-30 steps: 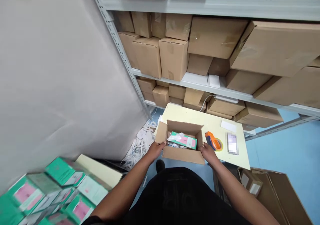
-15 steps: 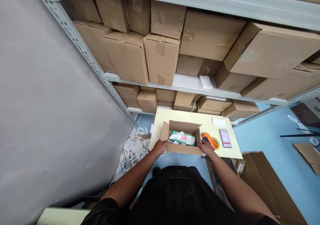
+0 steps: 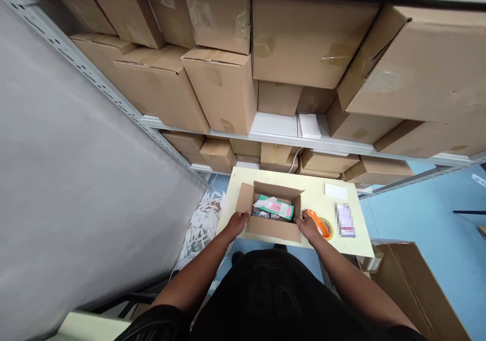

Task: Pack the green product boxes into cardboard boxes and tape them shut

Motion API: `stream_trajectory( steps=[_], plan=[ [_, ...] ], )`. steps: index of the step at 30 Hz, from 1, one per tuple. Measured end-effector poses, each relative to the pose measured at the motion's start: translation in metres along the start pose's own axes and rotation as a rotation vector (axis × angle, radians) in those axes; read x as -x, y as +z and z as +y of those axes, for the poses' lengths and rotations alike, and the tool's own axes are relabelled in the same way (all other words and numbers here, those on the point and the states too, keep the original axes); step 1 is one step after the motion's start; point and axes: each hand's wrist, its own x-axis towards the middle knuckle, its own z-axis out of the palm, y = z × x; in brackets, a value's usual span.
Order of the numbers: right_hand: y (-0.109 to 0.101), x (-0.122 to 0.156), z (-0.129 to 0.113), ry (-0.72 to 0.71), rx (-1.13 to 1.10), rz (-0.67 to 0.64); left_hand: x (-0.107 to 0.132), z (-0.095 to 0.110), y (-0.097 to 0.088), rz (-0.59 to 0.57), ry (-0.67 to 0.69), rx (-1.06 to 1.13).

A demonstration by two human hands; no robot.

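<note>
An open cardboard box (image 3: 274, 229) stands on the pale yellow table (image 3: 243, 175) with its near and left flaps folded out. My left hand (image 3: 236, 224) is closed on its near left corner, thumb toward the rim. At the near right corner my right hand (image 3: 308, 226) grips the same box. Inside lies a green and pink package (image 3: 276, 207) with a white paper strip across it, over smaller items that I cannot make out. An orange tape dispenser (image 3: 316, 220) with a yellow-rimmed roll lies just right of my right hand.
On the table's right are a white card (image 3: 335, 191) and a blurred-out purple item (image 3: 345, 220). A metal shelf (image 3: 228, 134) packed with cartons rises behind. White scraps (image 3: 201, 224) cover the floor by the grey wall (image 3: 106, 189). A large open carton (image 3: 413, 285) stands at right.
The camera view has shifted, and shelf and cartons look larger. Both hands keep hold of the box, whose left and near flaps now lie further outward.
</note>
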Motion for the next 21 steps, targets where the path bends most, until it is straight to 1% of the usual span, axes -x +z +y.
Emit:
stream_trajectory(
  steps=[4, 6, 15, 21],
  plan=[
    [-0.002, -0.001, 0.0, -0.099, 0.033, -0.021, 0.005, -0.002, 0.01, 0.07, 0.004, 0.05],
    [-0.003, -0.001, -0.002, -0.122, 0.034, -0.035, 0.004, -0.003, 0.013, 0.097, 0.004, 0.046],
    [-0.004, 0.003, -0.005, -0.079, -0.018, -0.042, 0.002, -0.01, 0.014, 0.086, -0.002, 0.051],
    [-0.002, 0.007, -0.004, -0.024, -0.018, 0.002, 0.002, -0.014, 0.014, 0.069, -0.015, 0.018]
  ],
)
